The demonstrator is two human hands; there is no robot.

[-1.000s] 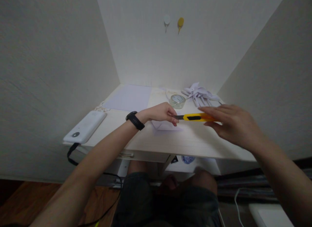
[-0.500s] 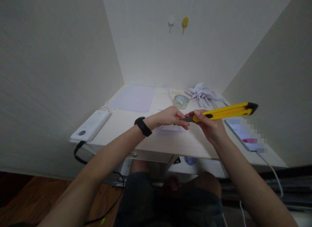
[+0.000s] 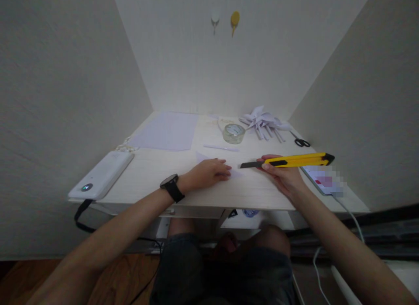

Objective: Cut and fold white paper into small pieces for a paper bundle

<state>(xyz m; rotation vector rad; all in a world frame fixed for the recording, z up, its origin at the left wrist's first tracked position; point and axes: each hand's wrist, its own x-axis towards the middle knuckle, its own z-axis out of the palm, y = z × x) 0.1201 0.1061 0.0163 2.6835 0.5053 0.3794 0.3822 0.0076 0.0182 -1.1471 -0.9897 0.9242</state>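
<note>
My right hand (image 3: pixel 283 176) grips a yellow box cutter (image 3: pixel 297 160) above the desk, its dark blade (image 3: pixel 252 164) out and pointing left. The blade tip is just right of my left hand (image 3: pixel 209 174), apart from its fingers. That hand rests palm down on a small pale piece of paper (image 3: pixel 235 172), covering most of it, with the fingers stretched out and slightly bent. A dark watch is on the left wrist. Behind the hands lies a thin white paper stick (image 3: pixel 221 147), and beyond it a roll of clear tape (image 3: pixel 233 133).
Folded paper pinwheels (image 3: pixel 263 123) lie at the back right, near black-handled scissors (image 3: pixel 301 142). A lilac sheet (image 3: pixel 165 131) is at the back left. A white device (image 3: pixel 103 175) stands at the left edge, and a tablet or phone (image 3: pixel 322 179) with a cable at the right.
The hands have moved apart. My left hand has come away from the blade and down onto the paper; the whole blade now shows. The view has shifted, bringing the scissors into sight.
</note>
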